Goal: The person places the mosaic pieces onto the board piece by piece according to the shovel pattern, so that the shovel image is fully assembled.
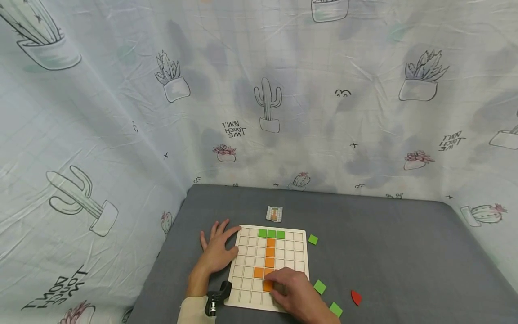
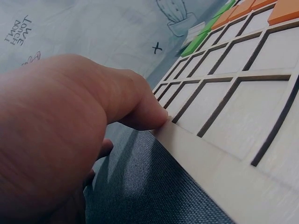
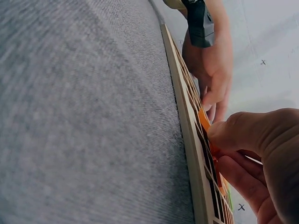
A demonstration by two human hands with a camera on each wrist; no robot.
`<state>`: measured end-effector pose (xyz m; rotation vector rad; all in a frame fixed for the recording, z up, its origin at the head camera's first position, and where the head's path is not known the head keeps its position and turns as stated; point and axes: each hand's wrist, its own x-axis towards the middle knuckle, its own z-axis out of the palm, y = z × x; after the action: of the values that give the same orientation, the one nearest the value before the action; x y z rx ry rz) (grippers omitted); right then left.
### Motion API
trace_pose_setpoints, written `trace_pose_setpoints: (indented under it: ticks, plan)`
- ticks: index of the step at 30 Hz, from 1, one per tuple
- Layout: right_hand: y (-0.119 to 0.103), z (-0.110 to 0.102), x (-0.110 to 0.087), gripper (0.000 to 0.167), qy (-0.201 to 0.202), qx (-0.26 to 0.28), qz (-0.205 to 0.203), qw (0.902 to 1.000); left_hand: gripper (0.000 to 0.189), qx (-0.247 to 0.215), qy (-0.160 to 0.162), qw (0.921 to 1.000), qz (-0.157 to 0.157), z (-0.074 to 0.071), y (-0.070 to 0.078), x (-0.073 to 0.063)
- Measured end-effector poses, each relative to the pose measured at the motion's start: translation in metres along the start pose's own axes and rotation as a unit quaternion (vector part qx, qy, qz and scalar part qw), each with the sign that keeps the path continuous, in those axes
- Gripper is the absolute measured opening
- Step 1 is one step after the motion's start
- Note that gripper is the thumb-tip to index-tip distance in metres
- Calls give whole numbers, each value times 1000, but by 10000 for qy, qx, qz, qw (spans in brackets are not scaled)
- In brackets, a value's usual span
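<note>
A pale wooden grid board (image 1: 247, 283) lies on the table, with several orange square tiles (image 1: 270, 252) and a row of three green square tiles (image 1: 271, 234) in its cells. At the board's left edge, my left hand (image 1: 218, 252) has its fingers spread, and its thumb touches the rim (image 2: 175, 135). Over the lower middle of the board, my right hand (image 1: 297, 292) pinches an orange square tile (image 1: 267, 285) between thumb and fingers. In the right wrist view the right thumb (image 3: 233, 133) partly covers the orange pieces, low against the grid.
Loose green tiles (image 1: 319, 287) lie right of the board, with a red curved-edged piece (image 1: 356, 297) farther right. Behind the board is a small card (image 1: 274, 213) printed with a grid pattern. A cactus-print cloth (image 1: 315, 117) hangs behind the grey table (image 1: 384, 252).
</note>
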<state>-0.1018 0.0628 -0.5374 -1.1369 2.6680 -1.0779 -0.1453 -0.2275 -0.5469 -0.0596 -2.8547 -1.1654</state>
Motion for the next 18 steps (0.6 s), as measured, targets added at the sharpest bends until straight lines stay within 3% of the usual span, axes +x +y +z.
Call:
trace_pose_setpoints:
  ticks: [7,15,18]
  plan:
    - [2,4,-3,32,234,-134,-199,9994,62,-99,5,9999,79,-1,1,0]
    - [7,1,-8,35,654,398,-358,9964,62,-147,-21,9999,81,-2,4,-1]
    - [11,-7,-10,34,734,621,-186,9952,62,-157,-45,9998,77,-2,4,-1]
